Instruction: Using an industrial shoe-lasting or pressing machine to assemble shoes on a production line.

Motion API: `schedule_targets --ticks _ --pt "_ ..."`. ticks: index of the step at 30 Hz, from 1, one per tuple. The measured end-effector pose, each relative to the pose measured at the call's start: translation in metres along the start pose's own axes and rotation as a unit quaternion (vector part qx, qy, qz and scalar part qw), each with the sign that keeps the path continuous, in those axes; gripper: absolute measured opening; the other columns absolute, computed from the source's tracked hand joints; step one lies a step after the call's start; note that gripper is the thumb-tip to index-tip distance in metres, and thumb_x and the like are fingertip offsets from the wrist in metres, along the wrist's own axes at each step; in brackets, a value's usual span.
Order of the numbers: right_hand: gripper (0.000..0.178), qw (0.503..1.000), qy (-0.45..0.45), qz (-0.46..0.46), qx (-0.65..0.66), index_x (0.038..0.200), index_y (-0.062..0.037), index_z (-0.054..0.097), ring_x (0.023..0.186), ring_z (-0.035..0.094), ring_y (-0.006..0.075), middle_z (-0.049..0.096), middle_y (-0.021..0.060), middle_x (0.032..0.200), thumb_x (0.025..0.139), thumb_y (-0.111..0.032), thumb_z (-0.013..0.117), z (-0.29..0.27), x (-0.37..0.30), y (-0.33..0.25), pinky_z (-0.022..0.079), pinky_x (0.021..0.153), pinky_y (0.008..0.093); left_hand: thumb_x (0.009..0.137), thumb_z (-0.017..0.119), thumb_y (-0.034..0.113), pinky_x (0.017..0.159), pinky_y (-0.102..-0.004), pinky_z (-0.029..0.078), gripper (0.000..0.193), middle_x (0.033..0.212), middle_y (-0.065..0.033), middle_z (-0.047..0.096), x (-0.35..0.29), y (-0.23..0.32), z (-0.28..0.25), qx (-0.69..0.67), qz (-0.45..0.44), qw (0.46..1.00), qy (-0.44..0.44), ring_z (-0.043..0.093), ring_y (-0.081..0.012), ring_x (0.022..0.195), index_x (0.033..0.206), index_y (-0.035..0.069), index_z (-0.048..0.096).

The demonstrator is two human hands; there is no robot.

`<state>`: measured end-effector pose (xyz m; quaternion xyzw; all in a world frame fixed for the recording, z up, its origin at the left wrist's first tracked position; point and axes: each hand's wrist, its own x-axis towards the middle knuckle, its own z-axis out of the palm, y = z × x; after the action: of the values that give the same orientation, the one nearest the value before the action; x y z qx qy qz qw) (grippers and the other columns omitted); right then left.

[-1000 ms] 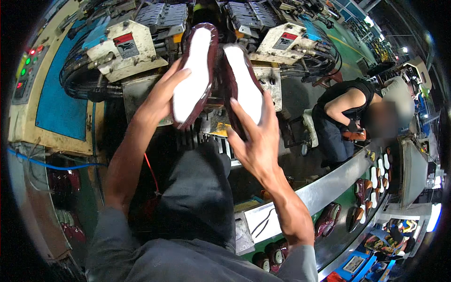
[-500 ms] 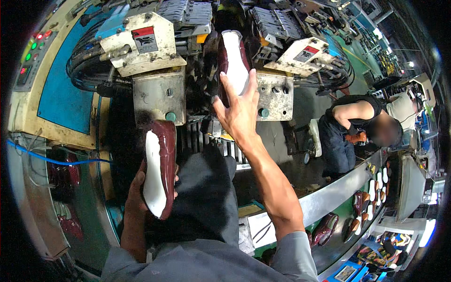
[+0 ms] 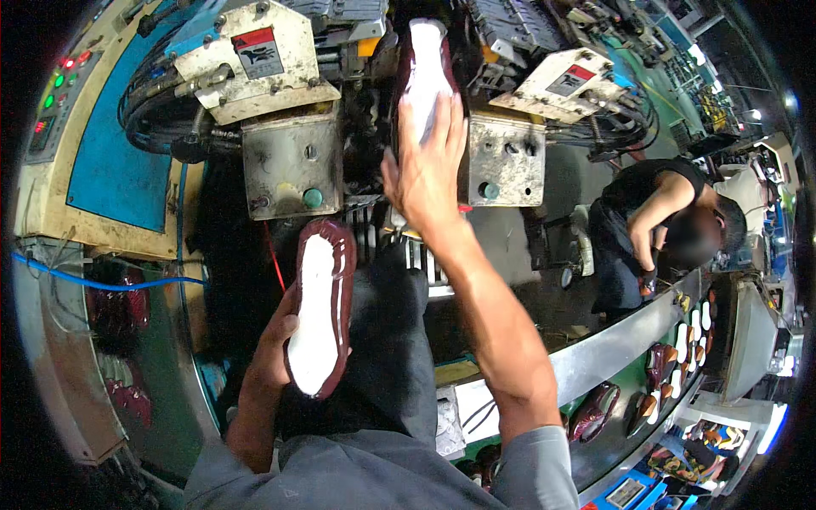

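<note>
My left hand (image 3: 276,340) grips a burgundy shoe upper (image 3: 344,280) from its left side, its white insole board facing up and its gathered end pointing away from me. A second burgundy shoe upper (image 3: 405,72) sits sole-up in the middle of the machine, also with a white bottom. My right hand (image 3: 427,174) lies over its near end, fingers stretched along the white board and thumb out to the left. The underside of the right palm is hidden.
Metal machine blocks (image 3: 293,161) with green knobs flank the centre, with black hoses beside them. A control panel (image 3: 53,102) with lit buttons is far left. A conveyor (image 3: 595,357) carrying several shoes runs right, where a co-worker (image 3: 650,229) bends over. A blue hose (image 3: 102,287) crosses left.
The shoe in my left hand has moved right and turned its white bottom more toward me. My right hand's fingers have come closer together and lie further up the other shoe's bottom.
</note>
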<state>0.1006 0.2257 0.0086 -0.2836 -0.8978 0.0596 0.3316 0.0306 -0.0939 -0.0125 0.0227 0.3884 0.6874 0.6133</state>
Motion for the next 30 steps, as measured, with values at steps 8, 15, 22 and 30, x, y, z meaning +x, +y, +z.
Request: schedule_targets --ticks 8,15,22,30 --pt "0.076 0.996 0.062 -0.032 -0.053 0.159 -0.0039 0.053 0.157 0.03 0.0587 0.034 0.043 0.166 0.091 -0.027 0.078 0.032 0.099 0.043 0.028 0.129 0.0673 0.085 0.082 0.042 0.125 -0.048 0.045 0.118 0.171 -0.0194 0.042 0.048 0.017 0.025 0.15 0.018 0.988 0.009 0.051 -0.0339 0.152 0.177 0.008 0.017" --pt "0.072 0.998 0.053 -0.025 0.016 0.158 -0.0035 0.055 0.158 0.031 0.0581 0.033 0.042 0.167 0.093 -0.028 0.077 0.05 0.092 0.069 0.028 0.13 0.065 0.083 0.079 0.036 0.123 -0.0505 0.049 0.117 0.17 -0.021 0.043 0.071 0.022 0.042 0.141 -0.028 0.989 0.023 0.052 -0.0356 0.151 0.178 0.011 0.015" --pt "0.068 0.993 0.065 -0.048 0.084 0.156 -0.003 0.057 0.158 0.031 0.0574 0.032 0.0408 0.169 0.096 -0.029 0.075 0.03 0.09 0.067 0.028 0.131 0.0622 0.092 0.068 0.018 0.132 -0.0501 0.035 0.101 0.172 -0.0221 0.038 0.066 0.018 0.056 0.297 0.092 0.95 0.015 0.044 -0.0333 0.156 0.178 0.009 0.016" --pt "0.062 0.878 -0.1 0.119 0.453 0.162 -0.009 0.056 0.166 0.029 0.0377 0.033 0.0288 0.177 0.11 -0.043 0.065 -0.034 -0.013 0.018 0.025 0.134 0.048 0.093 0.064 0.02 0.13 -0.0444 0.036 0.093 0.169 -0.0183 0.045 0.037 0.011 0.054 0.33 0.15 0.932 0.002 0.048 -0.0291 0.154 0.175 0.004 0.024"
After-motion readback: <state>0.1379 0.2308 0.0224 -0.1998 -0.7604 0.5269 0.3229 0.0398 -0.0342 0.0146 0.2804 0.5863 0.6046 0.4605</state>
